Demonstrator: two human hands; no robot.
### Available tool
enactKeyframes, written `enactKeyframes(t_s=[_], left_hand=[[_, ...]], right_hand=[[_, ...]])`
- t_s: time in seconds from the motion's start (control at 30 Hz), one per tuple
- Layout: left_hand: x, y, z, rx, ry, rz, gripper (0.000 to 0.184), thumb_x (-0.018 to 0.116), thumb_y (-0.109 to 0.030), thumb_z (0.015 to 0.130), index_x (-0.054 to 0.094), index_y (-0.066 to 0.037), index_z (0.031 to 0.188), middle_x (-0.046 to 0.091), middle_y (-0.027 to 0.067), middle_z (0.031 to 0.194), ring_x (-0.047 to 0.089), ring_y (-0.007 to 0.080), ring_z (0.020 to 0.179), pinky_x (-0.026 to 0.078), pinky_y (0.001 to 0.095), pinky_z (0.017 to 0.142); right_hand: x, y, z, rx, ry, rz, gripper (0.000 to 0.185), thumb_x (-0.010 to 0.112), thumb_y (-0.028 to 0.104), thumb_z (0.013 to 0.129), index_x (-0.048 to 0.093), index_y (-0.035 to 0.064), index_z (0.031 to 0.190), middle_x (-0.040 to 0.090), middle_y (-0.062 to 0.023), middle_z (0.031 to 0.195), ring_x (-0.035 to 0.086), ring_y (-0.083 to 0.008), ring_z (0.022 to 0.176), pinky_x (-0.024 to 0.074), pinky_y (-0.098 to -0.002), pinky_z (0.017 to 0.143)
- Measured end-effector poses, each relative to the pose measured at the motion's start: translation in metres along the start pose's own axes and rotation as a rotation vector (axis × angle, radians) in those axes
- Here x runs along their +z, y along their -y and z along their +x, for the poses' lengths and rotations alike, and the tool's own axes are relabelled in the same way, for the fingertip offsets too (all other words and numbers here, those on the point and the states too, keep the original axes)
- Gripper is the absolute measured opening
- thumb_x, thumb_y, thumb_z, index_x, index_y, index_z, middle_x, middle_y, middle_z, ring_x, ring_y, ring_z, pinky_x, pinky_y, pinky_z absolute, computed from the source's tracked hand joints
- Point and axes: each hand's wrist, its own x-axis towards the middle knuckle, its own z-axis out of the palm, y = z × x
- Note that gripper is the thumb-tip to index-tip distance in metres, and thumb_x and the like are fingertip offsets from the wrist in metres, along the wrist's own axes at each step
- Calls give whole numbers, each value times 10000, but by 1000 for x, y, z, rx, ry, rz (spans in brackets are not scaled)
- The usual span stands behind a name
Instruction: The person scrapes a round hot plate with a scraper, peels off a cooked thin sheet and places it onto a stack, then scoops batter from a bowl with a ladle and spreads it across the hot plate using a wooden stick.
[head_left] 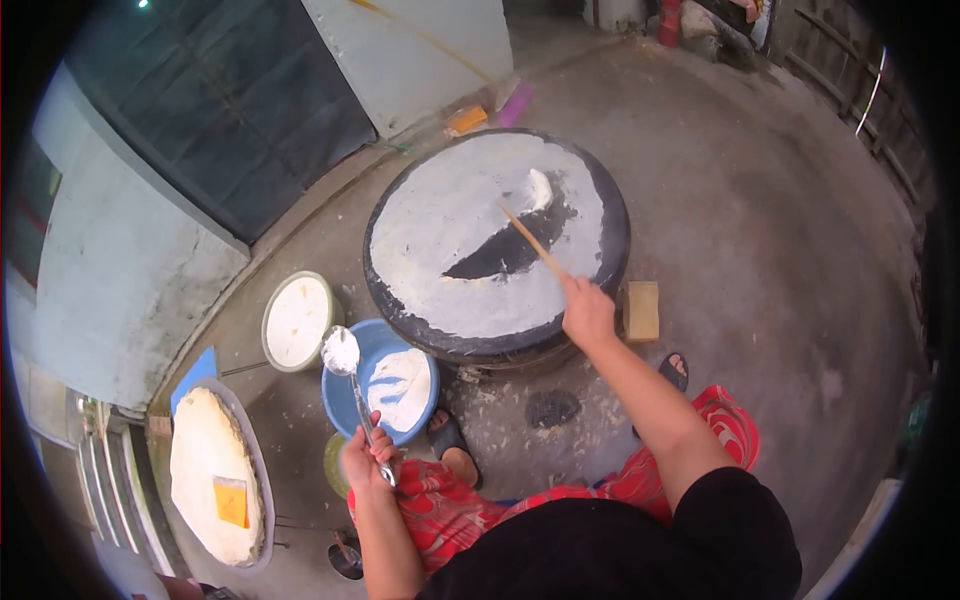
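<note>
My right hand (588, 313) is closed round a thin wooden stick (535, 240), whose far end lies over the large round black griddle (618, 215). A wide layer of pale batter (430, 225) covers most of the griddle, with a dark bare patch across its middle and a white lump (541, 190) near the stick's tip. My left hand (369, 458) grips the handle of a metal ladle (341, 352) smeared with white batter. The ladle's bowl is over the left rim of a blue basin (428, 420) holding white batter.
A green-rimmed bowl (331, 300) of white mixture stands left of the griddle. A round tray of stacked pale sheets (205, 460) with an orange packet (231, 503) is at lower left. A yellowish block (642, 311) lies right of the griddle. My sandalled feet are below it.
</note>
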Motion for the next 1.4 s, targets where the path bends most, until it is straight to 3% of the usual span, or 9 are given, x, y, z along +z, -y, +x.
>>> enactKeyframes(t_s=[0.13,0.4,0.57,0.73,0.83,0.93,1.1,1.27,1.4], left_hand=[[-3,-2,2,-17,-4,49,321,345,-219,913,474,48,1035,415,23,629,372,86,447,317,207,376],[3,3,0,4,4,32,315,348,-210,913,472,52,1036,427,26,632,375,83,448,314,204,376],[9,5,0,-30,-36,19,320,328,-233,917,453,26,1057,411,29,638,360,95,439,305,216,364],[11,7,1,-13,-40,0,321,319,-233,917,459,25,1048,411,28,637,360,96,439,310,216,367],[8,6,4,-11,-39,17,322,323,-231,916,462,27,1049,414,30,639,364,98,443,310,218,369],[10,8,3,-13,-24,48,316,339,-213,913,472,49,1031,425,25,633,370,78,446,315,197,369],[6,6,1,-26,-22,33,321,333,-222,914,463,38,1049,419,30,636,368,90,450,313,209,374],[-1,2,0,-21,-15,43,325,330,-228,912,455,30,1065,417,40,646,366,103,456,315,219,380],[-2,-1,0,-43,-3,18,327,323,-227,915,454,34,1062,422,43,658,364,101,462,308,215,383]], right_hand=[[-8,-43,39,157,-8,-271,350,538,120,739,512,87,1086,535,-91,851,582,-253,735,485,-360,599],[0,-82,27,401,37,536,352,409,115,813,489,113,1156,595,-140,942,578,-298,881,446,-385,772],[3,-124,74,508,103,467,309,403,130,846,535,152,1126,601,-144,844,580,-282,836,446,-378,754],[-52,-115,59,578,496,769,277,422,135,852,559,88,1088,612,-136,958,579,-256,906,443,-353,768],[-13,-143,49,709,197,880,271,439,144,847,567,64,1071,609,-127,1001,571,-244,946,438,-340,787],[38,-141,58,430,95,672,263,452,137,853,579,79,1075,616,-51,817,555,-127,697,453,-274,631],[-18,-97,47,286,281,501,254,466,128,840,586,67,1056,619,-115,988,591,-195,878,442,-287,772],[12,-112,22,476,1,654,249,469,169,837,598,105,1040,607,-126,1002,576,-257,949,437,-338,809],[11,-56,26,318,239,524,259,473,190,829,594,149,1055,595,-129,1011,555,-300,954,436,-360,822]])
